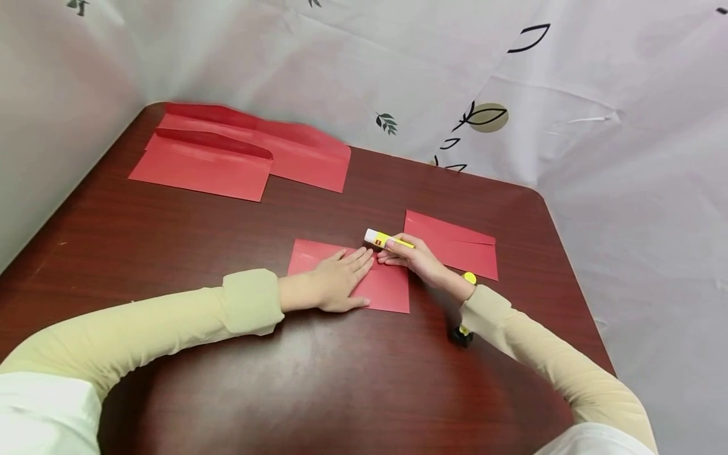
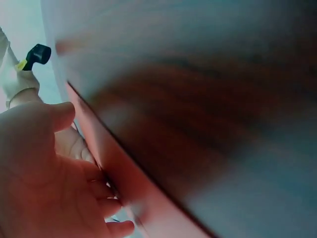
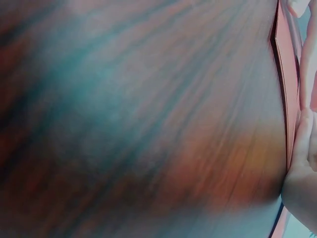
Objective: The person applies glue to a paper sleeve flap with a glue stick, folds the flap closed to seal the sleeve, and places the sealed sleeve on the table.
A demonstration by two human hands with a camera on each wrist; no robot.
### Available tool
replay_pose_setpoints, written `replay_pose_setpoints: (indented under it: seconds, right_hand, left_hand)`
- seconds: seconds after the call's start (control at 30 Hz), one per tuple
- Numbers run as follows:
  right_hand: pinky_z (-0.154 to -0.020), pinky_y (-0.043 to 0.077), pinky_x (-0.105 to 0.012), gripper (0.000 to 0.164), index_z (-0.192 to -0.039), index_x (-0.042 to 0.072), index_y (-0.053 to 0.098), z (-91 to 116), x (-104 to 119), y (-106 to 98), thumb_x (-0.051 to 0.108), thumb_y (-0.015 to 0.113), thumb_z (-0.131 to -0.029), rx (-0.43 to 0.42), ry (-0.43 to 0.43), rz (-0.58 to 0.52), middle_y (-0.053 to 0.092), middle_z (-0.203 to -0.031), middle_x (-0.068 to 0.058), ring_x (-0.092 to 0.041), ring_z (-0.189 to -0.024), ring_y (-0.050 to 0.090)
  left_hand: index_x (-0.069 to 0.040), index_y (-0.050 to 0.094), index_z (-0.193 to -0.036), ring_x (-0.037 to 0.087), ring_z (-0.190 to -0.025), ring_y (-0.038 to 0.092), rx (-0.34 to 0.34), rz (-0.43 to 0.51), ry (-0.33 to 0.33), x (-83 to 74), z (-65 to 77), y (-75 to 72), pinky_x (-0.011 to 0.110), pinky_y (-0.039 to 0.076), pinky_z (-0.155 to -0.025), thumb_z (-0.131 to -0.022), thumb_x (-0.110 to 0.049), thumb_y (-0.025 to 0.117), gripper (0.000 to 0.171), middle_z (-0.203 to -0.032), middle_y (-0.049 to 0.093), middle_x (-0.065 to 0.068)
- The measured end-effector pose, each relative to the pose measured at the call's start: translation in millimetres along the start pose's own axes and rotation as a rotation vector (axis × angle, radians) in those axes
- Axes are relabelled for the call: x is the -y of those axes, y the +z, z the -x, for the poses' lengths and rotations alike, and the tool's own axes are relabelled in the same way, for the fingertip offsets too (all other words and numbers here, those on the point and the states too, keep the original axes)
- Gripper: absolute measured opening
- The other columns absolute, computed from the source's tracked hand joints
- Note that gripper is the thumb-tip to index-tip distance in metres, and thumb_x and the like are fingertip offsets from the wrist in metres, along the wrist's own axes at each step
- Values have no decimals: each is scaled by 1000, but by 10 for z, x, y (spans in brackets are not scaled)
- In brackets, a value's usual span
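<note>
A red envelope [image 1: 389, 292] lies on the dark wooden table in front of the person. My left hand [image 1: 338, 282] rests on it, fingers stretched out and thumb near its front edge. My right hand [image 1: 422, 260] holds a yellow glue stick [image 1: 400, 242] with a white end between thumb and hand, while its fingertips touch the envelope close to the left fingertips. In the left wrist view, the left hand [image 2: 44, 173] lies beside the envelope's edge [image 2: 119, 163]. The right wrist view catches part of the right hand [image 3: 301, 168] at the envelope's side [image 3: 287, 64].
Another red envelope [image 1: 455, 246], its flap folded down, lies right of the hands. Several red envelopes with raised flaps [image 1: 205, 170] overlap at the back left. The table [image 1: 273, 392] meets a white patterned sheet [image 1: 318, 69] behind. Black and yellow wrist gear [image 1: 462, 336] hangs under the right sleeve.
</note>
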State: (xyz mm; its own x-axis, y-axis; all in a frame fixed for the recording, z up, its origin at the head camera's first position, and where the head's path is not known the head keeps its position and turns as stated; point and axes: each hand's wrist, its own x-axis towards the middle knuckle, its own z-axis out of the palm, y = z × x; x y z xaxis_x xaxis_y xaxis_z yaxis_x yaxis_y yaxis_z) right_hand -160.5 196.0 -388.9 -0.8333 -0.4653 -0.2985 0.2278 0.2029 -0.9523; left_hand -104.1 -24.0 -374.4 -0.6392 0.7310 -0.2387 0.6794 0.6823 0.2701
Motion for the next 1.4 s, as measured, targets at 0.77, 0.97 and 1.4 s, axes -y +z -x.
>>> replay_pose_setpoints:
  seconds: [0.77, 0.97, 1.4]
  right_hand:
    - [-86, 55, -25, 27, -115, -4, 48, 14, 44, -3, 18, 50, -100, -30, 40, 57, 69, -95, -3, -7, -86, 70]
    - [-89, 54, -26, 28, -118, -4, 47, 23, 21, 21, 17, 50, -100, -34, 41, 76, 67, -100, -6, -7, -87, 69]
    - [-87, 55, -25, 19, -113, -1, 48, 22, 14, 12, 13, 49, -100, 1, 15, 81, 69, -94, -1, -6, -86, 69]
  left_hand:
    - [-12, 8, -156, 19, -151, 2, 84, -52, -58, -29, -47, 6, 57, 8, -119, -98, -52, 39, 76, -164, 2, 3]
    - [-13, 8, -156, 19, -151, 1, 94, -33, -53, 20, 37, 25, 56, 6, -119, -98, -52, 41, 78, -164, 1, 4]
    - [-11, 14, -155, 23, -151, 8, 58, 20, -88, 133, 290, 41, 58, 9, -118, -97, -49, 45, 76, -163, 8, 6]
